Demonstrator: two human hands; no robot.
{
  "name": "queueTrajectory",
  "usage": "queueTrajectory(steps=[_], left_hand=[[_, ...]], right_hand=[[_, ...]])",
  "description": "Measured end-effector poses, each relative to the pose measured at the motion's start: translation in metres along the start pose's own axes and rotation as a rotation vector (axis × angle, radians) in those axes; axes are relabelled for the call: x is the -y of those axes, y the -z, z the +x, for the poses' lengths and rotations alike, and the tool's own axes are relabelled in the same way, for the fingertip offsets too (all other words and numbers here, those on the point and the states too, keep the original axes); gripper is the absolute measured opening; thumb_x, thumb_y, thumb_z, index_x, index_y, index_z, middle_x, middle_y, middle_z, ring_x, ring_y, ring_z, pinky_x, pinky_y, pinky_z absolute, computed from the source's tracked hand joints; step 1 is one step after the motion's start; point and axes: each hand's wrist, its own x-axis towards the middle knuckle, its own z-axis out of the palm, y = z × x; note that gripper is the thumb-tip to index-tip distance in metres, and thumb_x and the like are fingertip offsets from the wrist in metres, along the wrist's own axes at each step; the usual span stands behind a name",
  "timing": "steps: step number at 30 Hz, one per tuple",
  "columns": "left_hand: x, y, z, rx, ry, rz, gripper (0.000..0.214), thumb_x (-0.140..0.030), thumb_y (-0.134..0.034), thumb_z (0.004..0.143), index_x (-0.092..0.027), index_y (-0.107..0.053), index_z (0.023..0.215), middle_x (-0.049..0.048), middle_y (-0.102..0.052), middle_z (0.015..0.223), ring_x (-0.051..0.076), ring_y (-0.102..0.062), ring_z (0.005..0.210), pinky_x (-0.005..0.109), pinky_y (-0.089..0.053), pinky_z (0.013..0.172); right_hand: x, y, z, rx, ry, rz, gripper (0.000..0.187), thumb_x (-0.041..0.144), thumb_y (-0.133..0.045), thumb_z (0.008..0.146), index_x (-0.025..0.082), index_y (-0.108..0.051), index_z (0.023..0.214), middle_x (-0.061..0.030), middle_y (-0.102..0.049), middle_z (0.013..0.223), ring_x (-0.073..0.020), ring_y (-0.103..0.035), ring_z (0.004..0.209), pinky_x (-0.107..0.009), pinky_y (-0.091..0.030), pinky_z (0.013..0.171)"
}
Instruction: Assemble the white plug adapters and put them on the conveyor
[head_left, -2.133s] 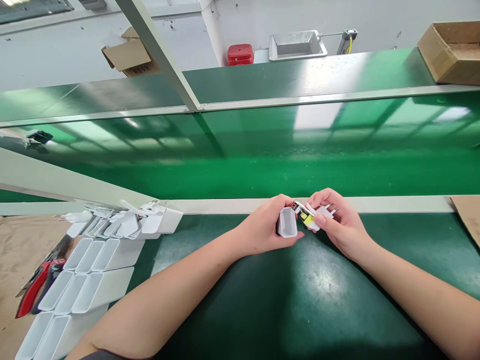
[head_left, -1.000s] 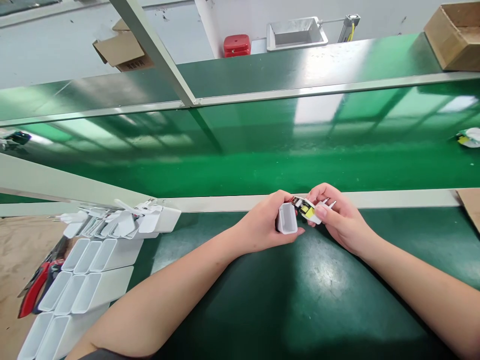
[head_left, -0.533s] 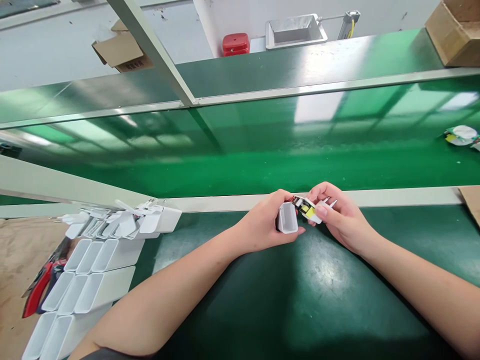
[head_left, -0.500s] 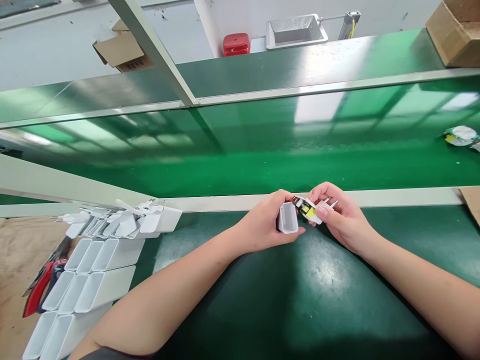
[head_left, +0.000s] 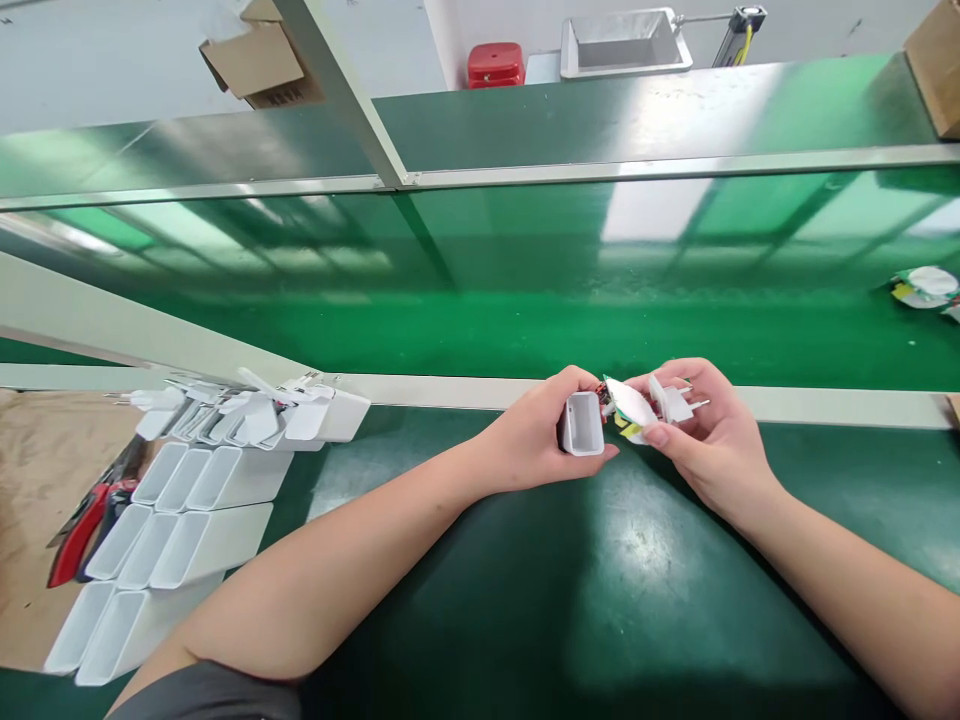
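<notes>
My left hand (head_left: 529, 432) is closed around a white plastic charger housing (head_left: 583, 424), its open end facing me. Close beside it, my right hand (head_left: 716, 435) grips a small circuit board (head_left: 628, 404) with a white round pad and yellow parts. A white plug piece with metal pins (head_left: 673, 400) sits in the same fingers. The board's left end is near my left fingertips; whether it touches them I cannot tell. On the left stand rows of white empty housings (head_left: 180, 545), with a pile of white plug pieces (head_left: 247, 415) behind them.
Red-handled pliers (head_left: 79, 535) lie on cardboard (head_left: 30, 480) at the left. Beyond the pale rail (head_left: 450, 392) runs a green belt (head_left: 487, 340), with another circuit board (head_left: 928, 287) at its far right. A slanting metal post (head_left: 352, 95) rises ahead. A cardboard box (head_left: 934, 70) stands at the back right.
My right hand has turned the circuit board, so its white pad now faces up, and shifted slightly right. The plug piece shows more clearly. My left hand still holds the housing. The camera view has shifted.
</notes>
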Motion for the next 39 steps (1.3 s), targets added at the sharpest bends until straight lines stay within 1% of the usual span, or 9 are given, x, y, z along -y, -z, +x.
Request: queueTrajectory(steps=[5, 10, 15, 19, 23, 27, 30, 33, 39], left_hand=[[-0.003, 0.001, 0.0, -0.016, 0.053, -0.073, 0.044, -0.037, -0.084, 0.086, -0.025, -0.05, 0.112, -0.0001, -0.066, 0.099, 0.015, -0.06, 0.078, 0.028, -0.05, 0.069], [0.002, -0.001, -0.001, -0.024, 0.018, -0.119, 0.049, -0.024, -0.082, 0.083, -0.026, -0.048, 0.119, -0.0008, -0.064, 0.1, 0.013, -0.059, 0.075, 0.026, -0.045, 0.064], [0.005, 0.001, -0.003, 0.021, 0.051, -0.098, 0.056, -0.016, -0.08, 0.075, -0.026, -0.047, 0.119, -0.0017, -0.062, 0.095, 0.013, -0.055, 0.071, 0.025, -0.039, 0.058], [0.007, 0.003, -0.003, 0.047, 0.035, -0.017, 0.056, -0.017, -0.081, 0.075, -0.026, -0.05, 0.12, 0.0004, -0.065, 0.1, 0.014, -0.058, 0.075, 0.026, -0.041, 0.062], [0.008, 0.003, -0.004, 0.074, 0.014, -0.034, 0.058, -0.019, -0.085, 0.075, -0.025, -0.052, 0.123, 0.0051, -0.07, 0.113, 0.017, -0.064, 0.084, 0.028, -0.045, 0.066], [0.008, 0.002, -0.005, 0.087, 0.012, -0.059, 0.059, -0.023, -0.09, 0.076, -0.024, -0.056, 0.124, 0.0062, -0.072, 0.115, 0.018, -0.067, 0.088, 0.028, -0.049, 0.07], [0.008, 0.002, -0.005, 0.087, 0.006, -0.075, 0.059, -0.03, -0.093, 0.076, -0.024, -0.056, 0.122, 0.0069, -0.074, 0.116, 0.019, -0.069, 0.089, 0.029, -0.051, 0.072], [0.01, 0.002, -0.005, 0.096, -0.01, -0.07, 0.061, -0.029, -0.094, 0.075, -0.025, -0.056, 0.123, 0.0082, -0.075, 0.12, 0.022, -0.071, 0.094, 0.031, -0.052, 0.075], [0.01, 0.003, -0.006, 0.119, -0.014, -0.068, 0.063, -0.029, -0.095, 0.077, -0.025, -0.056, 0.126, 0.008, -0.074, 0.119, 0.023, -0.072, 0.096, 0.032, -0.055, 0.076]], right_hand=[[-0.002, 0.001, 0.004, 0.017, -0.005, 0.051, 0.05, 0.043, -0.094, 0.085, 0.034, -0.057, 0.118, -0.0057, -0.077, 0.119, -0.0249, -0.077, 0.098, -0.038, -0.067, 0.078], [0.004, -0.005, -0.002, 0.037, 0.077, 0.02, 0.059, 0.04, -0.097, 0.081, 0.036, -0.053, 0.12, -0.0072, -0.072, 0.124, -0.0258, -0.073, 0.104, -0.038, -0.065, 0.076], [0.006, -0.012, -0.01, 0.03, 0.152, -0.08, 0.056, 0.035, -0.096, 0.082, 0.036, -0.053, 0.116, -0.0086, -0.071, 0.123, -0.03, -0.073, 0.115, -0.042, -0.067, 0.077], [0.005, -0.014, -0.011, -0.018, 0.34, -0.151, 0.058, 0.026, -0.097, 0.079, 0.036, -0.054, 0.117, -0.009, -0.076, 0.122, -0.0335, -0.077, 0.115, -0.047, -0.068, 0.079], [0.006, -0.013, -0.012, -0.012, 0.481, -0.243, 0.06, 0.02, -0.098, 0.076, 0.036, -0.055, 0.116, -0.0094, -0.078, 0.122, -0.0353, -0.08, 0.111, -0.048, -0.068, 0.076], [0.005, -0.013, -0.015, 0.005, 0.496, -0.277, 0.062, 0.021, -0.1, 0.074, 0.036, -0.054, 0.114, -0.0102, -0.08, 0.121, -0.0355, -0.082, 0.106, -0.045, -0.068, 0.067], [0.005, -0.012, -0.015, 0.065, 0.523, -0.276, 0.063, 0.017, -0.099, 0.075, 0.037, -0.057, 0.117, -0.0086, -0.081, 0.123, -0.0331, -0.083, 0.104, -0.045, -0.069, 0.072], [0.006, -0.012, -0.015, 0.098, 0.541, -0.298, 0.065, 0.015, -0.098, 0.076, 0.039, -0.059, 0.122, -0.0058, -0.08, 0.127, -0.03, -0.083, 0.105, -0.044, -0.07, 0.078], [0.005, -0.012, -0.016, 0.109, 0.558, -0.334, 0.063, 0.011, -0.096, 0.077, 0.039, -0.061, 0.122, -0.0055, -0.08, 0.131, -0.0274, -0.083, 0.098, -0.043, -0.071, 0.077]])
